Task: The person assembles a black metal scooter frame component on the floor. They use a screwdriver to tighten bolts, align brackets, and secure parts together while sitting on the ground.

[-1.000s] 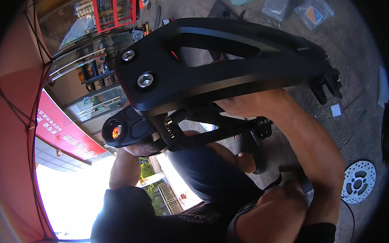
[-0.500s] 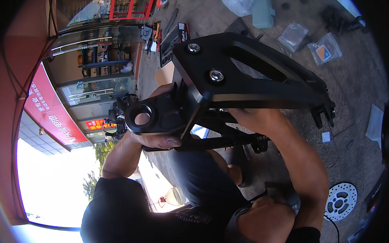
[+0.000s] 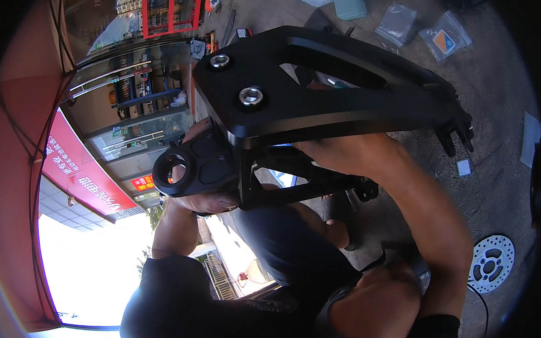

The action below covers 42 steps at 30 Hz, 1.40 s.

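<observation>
A black metal swingarm (image 3: 339,120) is held up in front of me, its forked end toward the right. Two silver socket-head bolts (image 3: 250,96) sit in its upper face near the left end. My left hand (image 3: 205,202) is closed round the bracket with a round bore at that left end, and a fingertip shows through the hole. Underneath, my right hand (image 3: 353,151) grips the middle of the swingarm; most of its fingers are hidden behind the black metal.
On the grey ground lie a perforated brake disc (image 3: 491,263), clear plastic bags (image 3: 446,36) and a small white square (image 3: 464,167). A red metal frame (image 3: 172,10) stands by the glass shopfront. My bent leg (image 3: 273,235) is below the swingarm.
The swingarm's bolted end has shifted left and slightly up in the view, with both hands keeping their hold. The background has also shifted a little as the view moved.
</observation>
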Each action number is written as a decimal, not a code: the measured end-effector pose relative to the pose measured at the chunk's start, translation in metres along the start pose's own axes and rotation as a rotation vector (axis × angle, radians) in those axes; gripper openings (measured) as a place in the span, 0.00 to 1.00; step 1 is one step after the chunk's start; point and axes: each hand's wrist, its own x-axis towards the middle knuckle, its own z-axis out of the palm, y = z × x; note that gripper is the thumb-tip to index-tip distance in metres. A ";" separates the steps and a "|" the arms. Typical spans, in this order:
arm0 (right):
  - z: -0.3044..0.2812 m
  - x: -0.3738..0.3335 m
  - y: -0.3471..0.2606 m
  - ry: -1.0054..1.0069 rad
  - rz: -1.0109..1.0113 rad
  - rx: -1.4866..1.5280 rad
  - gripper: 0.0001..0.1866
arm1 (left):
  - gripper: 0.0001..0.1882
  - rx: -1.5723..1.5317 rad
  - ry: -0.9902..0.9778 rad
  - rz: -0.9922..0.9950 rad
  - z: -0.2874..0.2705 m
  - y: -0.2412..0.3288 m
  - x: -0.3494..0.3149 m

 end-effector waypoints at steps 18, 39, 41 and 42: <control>0.009 -0.015 0.014 -0.031 -0.109 -0.112 0.09 | 0.49 -0.630 -0.165 -0.486 0.018 0.020 0.021; 0.008 -0.004 -0.001 -0.197 0.177 0.218 0.16 | 0.46 -0.416 -0.166 -0.421 0.004 0.015 0.025; 0.005 -0.004 -0.003 -0.248 0.136 0.143 0.14 | 0.46 -0.411 -0.164 -0.424 0.005 0.015 0.024; 0.003 -0.003 -0.004 -0.273 0.115 0.103 0.13 | 0.46 -0.411 -0.165 -0.423 0.006 0.016 0.023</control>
